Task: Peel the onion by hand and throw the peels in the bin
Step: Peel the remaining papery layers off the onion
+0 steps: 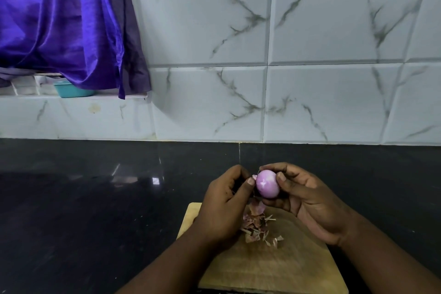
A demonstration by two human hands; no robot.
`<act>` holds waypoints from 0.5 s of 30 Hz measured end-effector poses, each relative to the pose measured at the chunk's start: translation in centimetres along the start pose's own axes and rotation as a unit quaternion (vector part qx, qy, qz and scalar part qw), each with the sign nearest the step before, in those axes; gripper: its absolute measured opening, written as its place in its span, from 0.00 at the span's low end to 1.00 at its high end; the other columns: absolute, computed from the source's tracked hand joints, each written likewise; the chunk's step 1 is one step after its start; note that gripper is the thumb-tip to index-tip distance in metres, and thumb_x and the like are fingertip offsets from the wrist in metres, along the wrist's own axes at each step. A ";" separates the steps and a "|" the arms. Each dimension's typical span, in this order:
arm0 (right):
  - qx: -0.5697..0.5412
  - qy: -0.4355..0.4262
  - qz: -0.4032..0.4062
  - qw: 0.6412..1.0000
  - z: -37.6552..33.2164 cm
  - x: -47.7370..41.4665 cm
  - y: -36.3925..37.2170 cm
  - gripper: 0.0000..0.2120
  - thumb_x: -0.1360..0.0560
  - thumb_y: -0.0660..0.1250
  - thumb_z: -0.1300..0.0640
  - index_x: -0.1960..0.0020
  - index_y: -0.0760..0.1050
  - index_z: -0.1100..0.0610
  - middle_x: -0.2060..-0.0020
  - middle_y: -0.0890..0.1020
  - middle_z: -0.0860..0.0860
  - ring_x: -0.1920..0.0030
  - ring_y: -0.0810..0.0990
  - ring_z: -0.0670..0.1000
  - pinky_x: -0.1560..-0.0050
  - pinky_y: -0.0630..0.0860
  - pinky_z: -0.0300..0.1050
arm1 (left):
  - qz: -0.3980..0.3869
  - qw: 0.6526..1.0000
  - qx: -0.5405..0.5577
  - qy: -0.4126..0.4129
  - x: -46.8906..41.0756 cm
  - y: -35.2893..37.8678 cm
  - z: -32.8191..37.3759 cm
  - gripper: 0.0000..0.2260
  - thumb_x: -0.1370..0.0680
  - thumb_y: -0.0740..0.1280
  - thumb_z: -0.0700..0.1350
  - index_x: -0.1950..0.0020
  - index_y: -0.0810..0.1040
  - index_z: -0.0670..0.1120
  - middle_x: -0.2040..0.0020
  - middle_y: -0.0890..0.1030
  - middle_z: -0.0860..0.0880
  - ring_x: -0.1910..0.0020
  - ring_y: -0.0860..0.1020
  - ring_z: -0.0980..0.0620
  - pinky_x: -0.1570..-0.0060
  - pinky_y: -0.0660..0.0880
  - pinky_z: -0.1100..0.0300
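Note:
A small pink-purple onion (267,184), mostly bare of skin, is held above a wooden cutting board (274,267). My right hand (307,200) grips it with thumb on top and fingers under it. My left hand (224,200) pinches a bit of peel at the onion's left end with thumb and forefinger. A heap of dry peels (257,224) lies on the board just below the onion. No bin is in view.
The board rests on a black polished counter (95,198) that meets a white marble-look tiled wall (286,79). At the upper left hangs a purple cloth (59,24) over a ledge holding a teal container (71,89).

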State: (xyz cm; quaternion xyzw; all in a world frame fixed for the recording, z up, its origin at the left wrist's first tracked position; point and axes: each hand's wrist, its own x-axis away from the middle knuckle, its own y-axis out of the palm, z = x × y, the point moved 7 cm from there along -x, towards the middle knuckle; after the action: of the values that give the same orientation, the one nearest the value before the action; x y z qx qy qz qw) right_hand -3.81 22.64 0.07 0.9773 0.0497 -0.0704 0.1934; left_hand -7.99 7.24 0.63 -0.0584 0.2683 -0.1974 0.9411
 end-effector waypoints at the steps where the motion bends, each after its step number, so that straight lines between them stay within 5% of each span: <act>1: 0.006 -0.001 0.002 1.000 -0.1 0.0 0.0 0.27 0.32 0.82 0.51 0.38 0.81 0.62 0.40 0.83 0.68 0.48 0.87 0.61 0.49 0.86 0.51 | -0.003 1.000 -0.002 -0.001 0.0 0.1 0.0 0.15 0.14 0.66 0.45 0.60 0.76 0.56 0.62 0.80 0.55 0.61 0.77 0.56 0.58 0.74 0.54; 3: 0.027 -0.003 -0.003 1.000 -0.2 0.1 0.0 0.31 0.35 0.84 0.50 0.37 0.81 0.62 0.41 0.84 0.67 0.47 0.87 0.61 0.49 0.86 0.51 | -0.009 1.000 -0.010 -0.003 0.1 0.2 0.0 0.15 0.14 0.65 0.44 0.59 0.76 0.56 0.63 0.79 0.56 0.61 0.76 0.56 0.59 0.74 0.53; 7: 0.096 -0.007 0.007 0.995 -0.2 0.2 -0.1 0.22 0.32 0.78 0.63 0.38 0.81 0.61 0.40 0.83 0.65 0.44 0.86 0.63 0.47 0.85 0.54 | -0.018 0.999 -0.049 -0.006 0.2 0.3 0.1 0.15 0.14 0.65 0.44 0.59 0.74 0.57 0.63 0.77 0.56 0.63 0.73 0.58 0.62 0.72 0.58; 13: 0.048 -0.016 -0.012 0.999 -0.6 0.3 0.0 0.36 0.42 0.88 0.53 0.37 0.82 0.61 0.43 0.85 0.64 0.48 0.86 0.60 0.50 0.85 0.49 | 0.037 0.993 -0.097 -0.048 -0.2 -1.1 -1.1 0.10 0.18 0.67 0.41 0.59 0.76 0.49 0.62 0.79 0.45 0.65 0.77 0.50 0.63 0.73 0.52; 15: 0.060 -0.017 0.001 0.998 -0.7 0.2 -0.3 0.32 0.39 0.86 0.57 0.38 0.82 0.60 0.43 0.85 0.63 0.48 0.86 0.59 0.50 0.85 0.48 | 0.021 0.987 -0.149 -0.049 -0.1 -1.0 -1.1 0.08 0.22 0.71 0.41 0.59 0.77 0.52 0.63 0.81 0.48 0.63 0.80 0.49 0.64 0.75 0.54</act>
State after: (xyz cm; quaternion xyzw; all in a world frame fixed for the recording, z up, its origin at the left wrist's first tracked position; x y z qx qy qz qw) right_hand -3.53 23.21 0.58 0.9859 0.0412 -0.0895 0.1349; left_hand -9.01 6.36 0.01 -0.2017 0.2497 -0.1321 0.9378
